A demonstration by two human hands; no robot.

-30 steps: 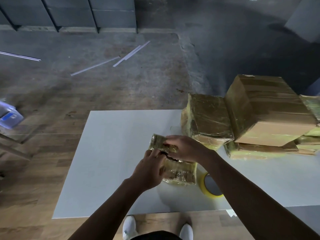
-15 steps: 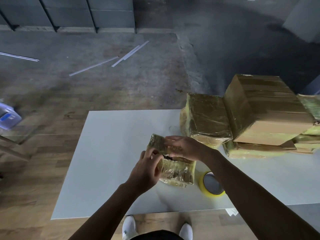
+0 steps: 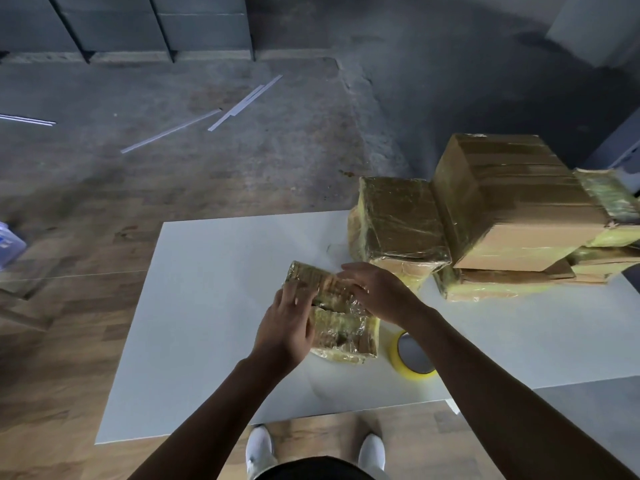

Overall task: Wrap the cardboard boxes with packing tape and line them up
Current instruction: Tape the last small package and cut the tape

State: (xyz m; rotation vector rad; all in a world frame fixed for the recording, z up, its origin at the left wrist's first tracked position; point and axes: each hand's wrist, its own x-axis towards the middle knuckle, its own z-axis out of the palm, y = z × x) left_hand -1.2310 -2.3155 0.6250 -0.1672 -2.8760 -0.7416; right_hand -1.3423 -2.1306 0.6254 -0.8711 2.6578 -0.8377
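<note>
A small flat cardboard box (image 3: pixel 341 327), shiny with yellowish tape, lies on the white table (image 3: pixel 214 306) in front of me. My left hand (image 3: pixel 285 327) lies over its left side with fingers spread flat on the top. My right hand (image 3: pixel 375 292) rests on its far right part, fingers extended and pressing down on the tape. A yellow roll of packing tape (image 3: pixel 412 355) lies flat on the table just right of the box, under my right forearm.
Wrapped boxes stand at the table's right: a medium one (image 3: pixel 400 220), a large one (image 3: pixel 512 202) stacked on flat ones (image 3: pixel 502 285), more at the far right edge. Metal strips (image 3: pixel 242 103) lie on the concrete floor. A blue-white container (image 3: pixel 8 242) sits at left.
My left hand has uncurled from gripping the box's left edge and now lies flat on its top. My right hand stays on the far part, fingers a little straighter.
</note>
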